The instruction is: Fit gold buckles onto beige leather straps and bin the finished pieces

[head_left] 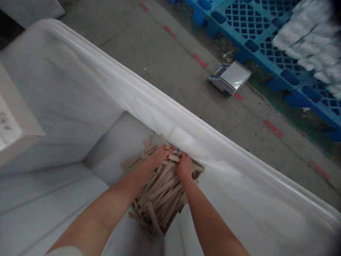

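A heap of flat beige strips (165, 186), perhaps cardboard or wood, lies at the bottom of a deep white bin (128, 85). At the far edge of the heap, my left hand (162, 154) has its fingers curled over several strips. Close beside it on the right, my right hand (184, 165) is closed around strips too. Short strip ends show between the two hands. Both arms reach down into the bin, and the fingertips are partly hidden among the strips.
The bin's thick rim (149, 90) runs diagonally beyond my hands. A pale box (18, 124) juts in at the left. Outside, a digital scale (231, 77) sits on the concrete floor (149, 46) near blue plastic pallets (247, 25) holding white bundles (314, 39).
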The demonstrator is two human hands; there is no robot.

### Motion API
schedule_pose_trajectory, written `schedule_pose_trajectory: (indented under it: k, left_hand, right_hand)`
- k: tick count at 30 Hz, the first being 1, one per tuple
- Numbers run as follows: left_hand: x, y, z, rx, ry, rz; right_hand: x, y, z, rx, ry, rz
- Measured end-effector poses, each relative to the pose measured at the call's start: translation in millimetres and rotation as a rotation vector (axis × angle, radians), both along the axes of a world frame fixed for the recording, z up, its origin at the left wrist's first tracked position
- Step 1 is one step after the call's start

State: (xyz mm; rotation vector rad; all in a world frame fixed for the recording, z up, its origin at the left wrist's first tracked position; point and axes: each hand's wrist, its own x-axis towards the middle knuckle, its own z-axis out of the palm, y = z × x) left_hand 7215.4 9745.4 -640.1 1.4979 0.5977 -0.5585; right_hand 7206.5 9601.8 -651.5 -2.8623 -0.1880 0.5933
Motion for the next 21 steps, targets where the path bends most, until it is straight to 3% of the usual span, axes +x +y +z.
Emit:
schedule_pose_trajectory:
  k: [7, 11, 14, 16, 18, 21]
  left_hand:
    - [-19.5, -11.8, 71.1, -0.063, -0.221, -0.013]
    - [-33.4, -4.0, 117.7, -0.060, -0.299, 0.025]
    - [-60.3, 10.3, 158.9, -0.037, -0.337, 0.020]
    - [-89.5, 19.8, 182.6, 0.034, -0.400, -0.096]
    - [-127.6, 26.6, 195.3, 0.160, -0.490, -0.335]
    - [-191.2, 31.6, 184.3, 0.368, -0.540, -0.749]
  right_hand:
    - [-7.0, -12.7, 47.7, 0.171, -0.101, 0.151]
    - [-6.3, -6.4, 92.4, 0.239, -0.136, 0.281]
    - [-15.0, -1.5, 129.9, 0.268, -0.140, 0.415]
    - [-29.9, -1.0, 149.7, 0.281, -0.135, 0.508]
    - [-53.8, -1.8, 159.8, 0.275, -0.103, 0.633]
    - [-102.6, -1.0, 152.6, 0.179, 0.036, 0.911]
